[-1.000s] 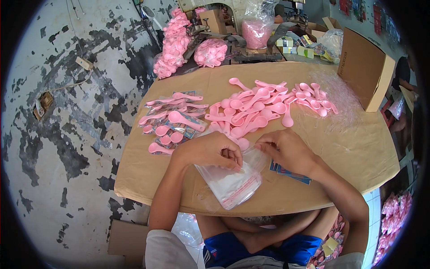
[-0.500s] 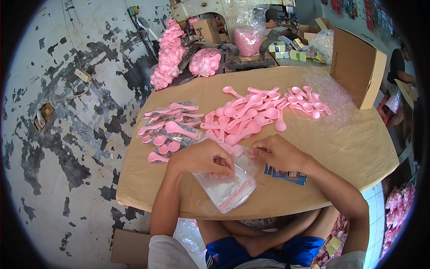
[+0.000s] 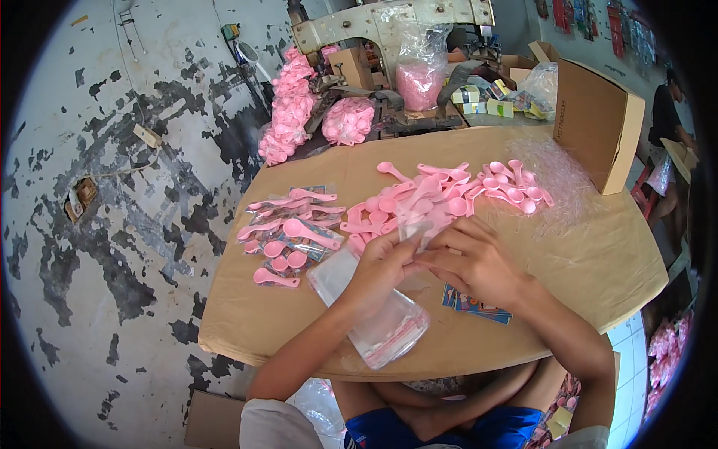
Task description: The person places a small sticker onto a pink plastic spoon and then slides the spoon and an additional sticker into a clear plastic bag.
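Observation:
A clear plastic bag (image 3: 413, 228) is held up over the brown table, pinched between the thumb and fingers of my left hand (image 3: 381, 266). My right hand (image 3: 479, 258) meets it from the other side, its bent fingers closed at the bag's edge. Beneath my left wrist lies a stack of clear plastic bags (image 3: 389, 329) with reddish strips along one end. Printed blue cards (image 3: 482, 308) lie partly covered by my right hand. Just beyond both hands spreads a loose heap of pink spoons (image 3: 430, 191). To the left are several bagged pink spoons (image 3: 310, 233) with cards.
Brown paper covers the table (image 3: 568, 299). An upright cardboard box (image 3: 598, 123) stands at its far right, beside a tangle of clear shreds (image 3: 553, 176). Bulging bags of pink pieces (image 3: 292, 105) sit beyond the far left edge. A person (image 3: 666, 112) is at the far right.
My hands have come together, lifting the clear bag off toward the spoon heap. My left hand has moved right and away from the bag stack, uncovering more of it.

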Action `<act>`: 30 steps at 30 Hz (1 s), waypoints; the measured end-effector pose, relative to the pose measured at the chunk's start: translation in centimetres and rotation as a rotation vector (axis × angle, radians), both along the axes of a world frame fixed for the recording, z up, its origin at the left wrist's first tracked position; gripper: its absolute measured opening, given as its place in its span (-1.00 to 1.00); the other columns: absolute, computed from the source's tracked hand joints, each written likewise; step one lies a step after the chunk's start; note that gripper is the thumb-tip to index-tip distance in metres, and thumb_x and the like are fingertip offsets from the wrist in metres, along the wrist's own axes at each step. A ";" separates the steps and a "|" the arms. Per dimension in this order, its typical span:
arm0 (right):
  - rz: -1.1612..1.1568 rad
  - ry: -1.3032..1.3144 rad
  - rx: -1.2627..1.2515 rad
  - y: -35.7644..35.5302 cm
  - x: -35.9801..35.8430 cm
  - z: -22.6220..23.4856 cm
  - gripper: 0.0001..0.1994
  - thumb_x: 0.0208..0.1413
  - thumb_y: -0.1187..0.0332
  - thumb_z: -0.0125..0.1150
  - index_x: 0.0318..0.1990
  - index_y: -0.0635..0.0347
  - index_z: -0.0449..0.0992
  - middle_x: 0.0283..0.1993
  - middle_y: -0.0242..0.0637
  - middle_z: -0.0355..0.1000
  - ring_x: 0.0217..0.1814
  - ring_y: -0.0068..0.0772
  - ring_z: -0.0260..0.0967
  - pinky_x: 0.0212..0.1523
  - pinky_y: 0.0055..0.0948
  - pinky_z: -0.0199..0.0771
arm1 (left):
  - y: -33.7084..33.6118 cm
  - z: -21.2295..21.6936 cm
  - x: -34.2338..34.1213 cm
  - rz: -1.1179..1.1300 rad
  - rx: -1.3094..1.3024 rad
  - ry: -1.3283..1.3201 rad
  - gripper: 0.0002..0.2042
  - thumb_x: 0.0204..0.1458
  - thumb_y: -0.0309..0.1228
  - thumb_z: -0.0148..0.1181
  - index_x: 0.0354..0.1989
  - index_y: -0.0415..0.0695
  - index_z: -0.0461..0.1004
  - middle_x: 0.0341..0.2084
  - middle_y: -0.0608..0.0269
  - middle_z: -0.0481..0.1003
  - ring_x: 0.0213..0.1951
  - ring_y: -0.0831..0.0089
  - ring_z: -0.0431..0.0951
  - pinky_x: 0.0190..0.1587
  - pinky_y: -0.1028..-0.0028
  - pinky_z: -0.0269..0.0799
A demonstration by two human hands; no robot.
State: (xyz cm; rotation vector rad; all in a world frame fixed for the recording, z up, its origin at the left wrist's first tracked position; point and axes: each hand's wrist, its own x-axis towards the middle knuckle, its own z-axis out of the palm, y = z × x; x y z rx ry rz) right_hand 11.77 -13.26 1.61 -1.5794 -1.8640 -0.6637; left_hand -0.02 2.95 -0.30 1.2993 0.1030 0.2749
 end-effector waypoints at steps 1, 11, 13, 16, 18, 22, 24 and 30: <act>0.006 0.000 0.005 -0.4 0.0 0.9 -0.80 -0.08 0.35 0.30 -0.23 0.07 0.62 -0.23 -0.37 0.47 -0.09 -0.29 0.37 -0.11 -0.33 0.42 | 0.4 -0.3 0.0 0.041 -0.068 -0.028 -0.67 0.30 -0.33 -0.05 0.12 -0.30 0.32 0.00 0.06 0.46 0.00 0.32 0.54 0.07 0.37 0.48; -0.252 0.528 -0.901 -4.1 4.7 2.2 -0.66 -0.10 0.19 0.40 -0.23 0.23 0.58 -0.26 -0.11 0.55 -0.21 -0.18 0.52 -0.16 -0.26 0.46 | 0.7 1.0 0.1 0.116 0.011 -0.111 -0.63 0.24 -0.42 0.05 0.16 -0.33 0.24 -0.03 -0.03 0.47 0.06 0.16 0.52 0.17 0.24 0.45; -0.270 0.562 -0.924 -3.8 4.8 2.0 -0.69 -0.08 0.21 0.38 -0.24 0.23 0.58 -0.26 -0.10 0.55 -0.19 -0.18 0.52 -0.15 -0.27 0.45 | 1.3 0.9 -0.1 0.112 0.022 -0.074 -0.63 0.28 -0.37 -0.02 0.16 -0.35 0.23 -0.03 -0.05 0.47 0.04 0.14 0.52 0.14 0.24 0.47; -0.245 0.408 -0.672 -3.5 5.4 0.6 -0.77 0.02 0.28 0.30 -0.25 0.25 0.57 -0.30 -0.09 0.54 -0.23 -0.16 0.51 -0.18 -0.28 0.45 | 1.1 1.1 0.0 0.083 -0.139 -0.084 -0.63 0.32 -0.28 -0.11 0.15 -0.33 0.24 0.01 -0.01 0.44 0.06 0.17 0.50 0.15 0.22 0.45; -0.171 0.640 -0.369 -2.7 5.0 0.5 -0.80 0.20 0.29 0.17 -0.19 0.25 0.54 -0.37 -0.21 0.53 -0.29 -0.32 0.50 -0.28 -0.37 0.48 | 1.0 0.8 0.3 0.111 -0.140 -0.107 -0.61 0.34 -0.25 -0.16 0.14 -0.33 0.24 0.02 -0.01 0.43 0.07 0.19 0.49 0.16 0.21 0.43; -0.117 1.214 -0.321 -1.1 2.1 0.9 -0.75 0.32 0.23 0.03 -0.09 0.22 0.50 -0.33 -0.38 0.50 -0.29 -0.55 0.44 -0.36 -0.49 0.50 | 0.7 1.1 0.2 0.130 -0.062 -0.074 -0.58 0.35 -0.18 -0.22 0.15 -0.31 0.22 0.04 0.02 0.40 0.11 0.25 0.43 0.20 0.19 0.35; 0.247 1.199 -0.091 0.1 1.8 -0.3 -0.73 0.35 0.19 -0.02 -0.02 0.18 0.47 -0.21 -0.46 0.47 -0.22 -0.69 0.41 -0.38 -0.60 0.51 | 0.5 0.6 0.2 0.118 -0.037 -0.066 -0.55 0.33 -0.12 -0.19 0.17 -0.24 0.25 0.00 0.11 0.43 0.04 0.35 0.44 0.15 0.32 0.31; 0.286 1.224 -0.166 0.9 0.9 -1.3 -0.81 0.26 0.34 0.15 -0.06 0.20 0.52 -0.16 -0.45 0.49 -0.27 -0.73 0.37 -0.37 -0.60 0.48 | 0.2 -1.1 0.2 0.124 0.121 0.090 -0.65 0.28 -0.34 -0.17 0.19 -0.19 0.25 0.05 0.16 0.41 0.04 0.47 0.45 0.10 0.37 0.37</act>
